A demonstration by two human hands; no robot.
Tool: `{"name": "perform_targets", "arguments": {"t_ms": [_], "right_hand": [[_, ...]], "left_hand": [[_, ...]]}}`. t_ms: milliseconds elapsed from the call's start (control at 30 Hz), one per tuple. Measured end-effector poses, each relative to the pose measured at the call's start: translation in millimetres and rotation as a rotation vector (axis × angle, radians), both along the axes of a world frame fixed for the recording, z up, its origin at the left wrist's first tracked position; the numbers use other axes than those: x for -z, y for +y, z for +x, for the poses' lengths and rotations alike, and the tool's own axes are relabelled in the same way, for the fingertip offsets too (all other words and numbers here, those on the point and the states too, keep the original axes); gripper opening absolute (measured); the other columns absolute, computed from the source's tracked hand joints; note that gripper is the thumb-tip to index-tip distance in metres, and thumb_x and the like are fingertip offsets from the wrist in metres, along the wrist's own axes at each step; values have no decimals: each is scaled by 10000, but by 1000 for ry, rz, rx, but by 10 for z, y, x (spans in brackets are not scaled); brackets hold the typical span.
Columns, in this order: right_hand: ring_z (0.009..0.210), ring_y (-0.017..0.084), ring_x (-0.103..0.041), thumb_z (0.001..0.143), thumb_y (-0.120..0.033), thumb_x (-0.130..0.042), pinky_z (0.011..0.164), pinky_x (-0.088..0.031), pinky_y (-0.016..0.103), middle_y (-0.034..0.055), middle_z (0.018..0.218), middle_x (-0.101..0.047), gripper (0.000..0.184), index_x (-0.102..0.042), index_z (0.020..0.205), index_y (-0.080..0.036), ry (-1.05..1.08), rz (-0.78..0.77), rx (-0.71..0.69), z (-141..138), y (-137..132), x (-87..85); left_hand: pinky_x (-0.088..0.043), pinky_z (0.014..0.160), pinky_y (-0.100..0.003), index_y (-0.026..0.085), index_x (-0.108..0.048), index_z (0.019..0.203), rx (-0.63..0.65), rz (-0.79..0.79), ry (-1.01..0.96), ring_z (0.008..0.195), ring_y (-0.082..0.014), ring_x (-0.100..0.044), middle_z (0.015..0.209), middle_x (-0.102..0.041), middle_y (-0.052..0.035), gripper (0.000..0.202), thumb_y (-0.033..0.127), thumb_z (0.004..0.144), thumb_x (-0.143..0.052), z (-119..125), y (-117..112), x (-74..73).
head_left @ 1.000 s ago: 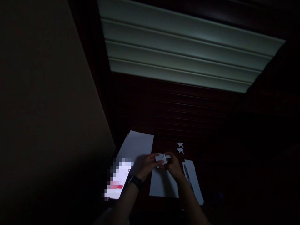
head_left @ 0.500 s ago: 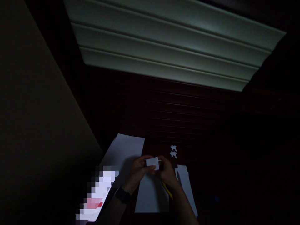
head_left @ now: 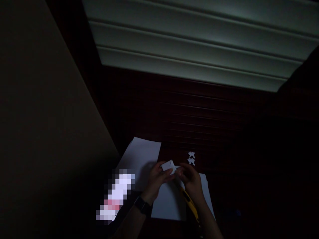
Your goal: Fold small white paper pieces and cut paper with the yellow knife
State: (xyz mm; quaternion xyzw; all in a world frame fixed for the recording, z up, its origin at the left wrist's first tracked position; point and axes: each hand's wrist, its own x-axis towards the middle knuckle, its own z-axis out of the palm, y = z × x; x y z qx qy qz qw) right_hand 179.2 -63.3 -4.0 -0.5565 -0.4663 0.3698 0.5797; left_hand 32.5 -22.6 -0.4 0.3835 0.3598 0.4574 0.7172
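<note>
At lower centre, the left hand [head_left: 156,179] pinches a folded paper [head_left: 167,167]; the right hand's [head_left: 193,182] grip I cannot tell. Its forearm [head_left: 209,217] partly hides a white sheet [head_left: 205,187], with a yellow tool [head_left: 189,201] alongside.

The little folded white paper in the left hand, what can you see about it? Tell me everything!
The small, folded white paper piece is flat-faced and four-cornered, with a slanting line, perhaps a crease, near its top corner. It looks matte and tilted. The bare left hand grips it, thumb across its face. The bare right hand is close by its right edge; whether it touches is too dark to tell. Its underside is hidden.
</note>
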Motion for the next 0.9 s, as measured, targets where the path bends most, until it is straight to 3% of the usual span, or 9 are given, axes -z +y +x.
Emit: {"name": "perform_targets", "arguments": {"t_ms": [200,400,633,900], "right_hand": [[844,217,-631,762,-298,-619,757,-479,336,62,914,-681,203,-651,940,-206,-40,-21,15,-78,251,62],[766,205,-643,755,-267,-623,696,-491,316,46,842,-694,274,-631,1024,-211,-37,-42,36,-151,341,193],[782,222,-648,771,-321,-594,713,-496,327,75,877,-706,234,-682,942,-188,-123,-51,78,-183,420,244],[785,223,-658,737,-311,-625,692,-503,314,70,866,-716,211,-693,894,-187,-92,-67,95,-160,437,230]], "left_hand": [[-553,701,-371,160,-496,1014,44,12,11,865,-246,-651,981,-655,-97,481,273,628,-760,-28,162,45],[-558,634,-365,168,-469,1088,64,12,102,729,-226,-667,899,-667,-74,570,257,614,-771,-86,195,89],[-559,737,-371,186,-540,1113,91,41,25,948,-243,-607,1021,-620,-72,438,334,724,-674,-127,207,21],[-555,747,-404,165,-557,1085,47,25,-2,893,-231,-614,989,-612,-75,365,317,762,-633,-98,261,92]]}}
